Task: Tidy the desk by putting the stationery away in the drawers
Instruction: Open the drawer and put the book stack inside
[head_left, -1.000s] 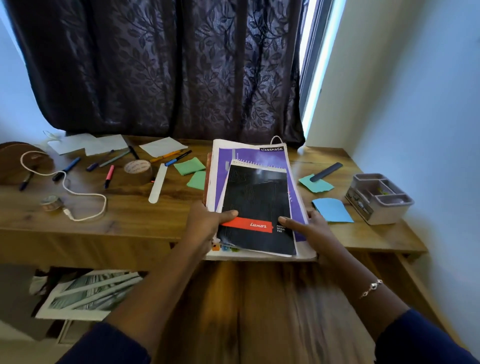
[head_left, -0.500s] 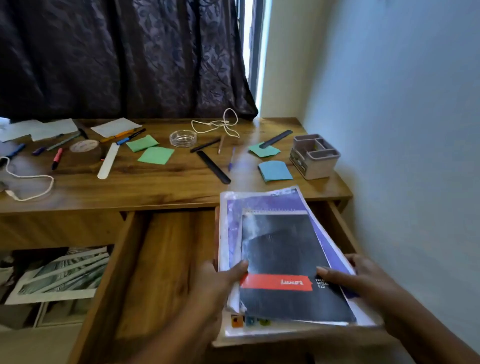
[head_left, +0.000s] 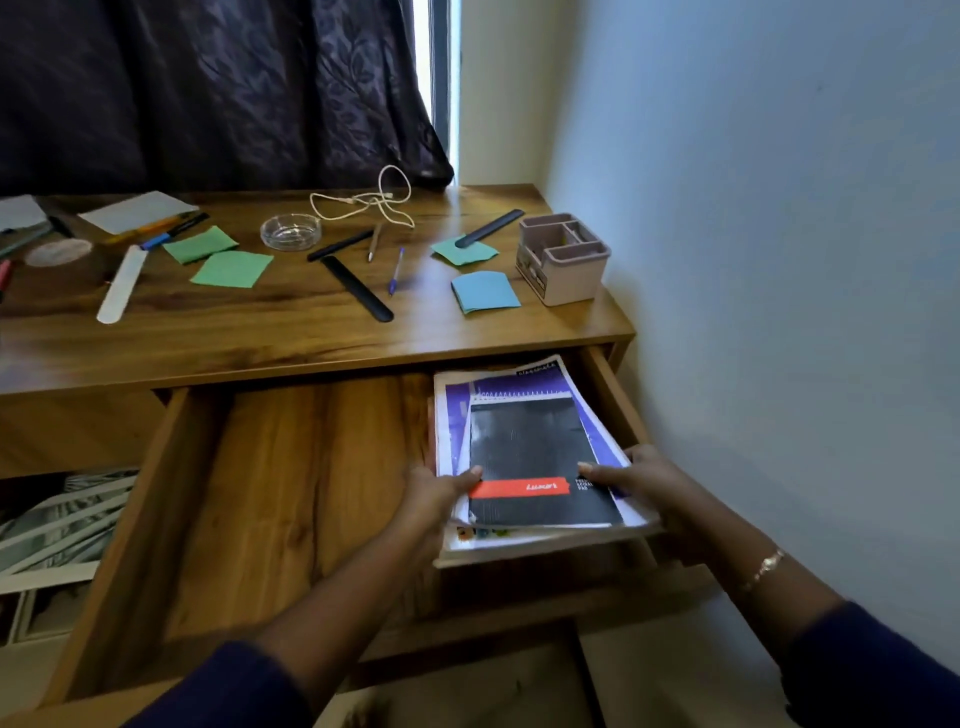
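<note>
A stack of notebooks (head_left: 524, 447), a black spiral pad with a red band on top of a purple book, lies tilted in the right half of the pulled-out wooden drawer (head_left: 270, 499). My left hand (head_left: 436, 493) grips the stack's near left edge, thumb on the black cover. My right hand (head_left: 639, 480) holds its near right edge, thumb on top. The far end of the stack reaches under the desk top.
On the desk (head_left: 291, 332) lie green sticky notes (head_left: 231, 269), blue notes (head_left: 484, 292), black rulers (head_left: 358, 288), a white ruler (head_left: 120, 285), pens (head_left: 396, 270), a glass dish (head_left: 290, 232), a white cable (head_left: 371, 200) and a grey organiser (head_left: 563, 257). The wall stands close on the right.
The stack was lifted off the desk top, carried down and to the right, and now sits low in the drawer's right half. Both hands kept their hold throughout.
</note>
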